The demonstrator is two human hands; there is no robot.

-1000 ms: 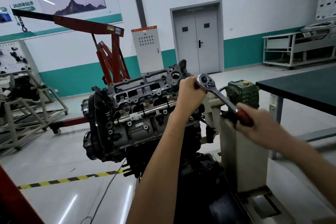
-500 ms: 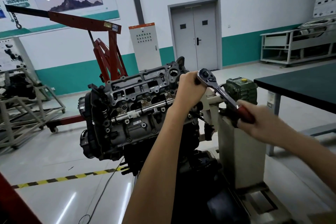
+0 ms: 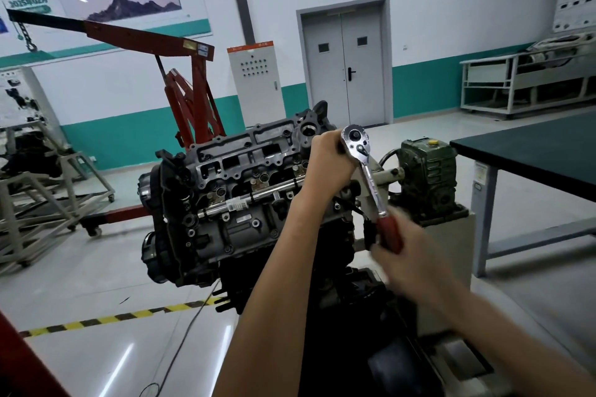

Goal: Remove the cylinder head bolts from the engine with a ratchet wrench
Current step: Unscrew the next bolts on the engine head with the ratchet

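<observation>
One engine (image 3: pixel 232 203) on a stand, one ratchet wrench (image 3: pixel 364 167) at its right end. Two hands: left hand (image 3: pixel 325 164) curled round the wrench head, right hand (image 3: pixel 403 255), blurred, gripping the red handle. Bolt hidden. Glossy floor (image 3: pixel 96 284); one red hoist (image 3: pixel 193 97), one double door (image 3: pixel 343 64).

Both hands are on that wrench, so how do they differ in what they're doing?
The left hand wraps the ratchet wrench at its chrome head, up against the engine; the right hand grips its red handle, lower and nearer the camera. The left hand looks sharp; the right hand is blurred. Both hold the same wrench.
</observation>
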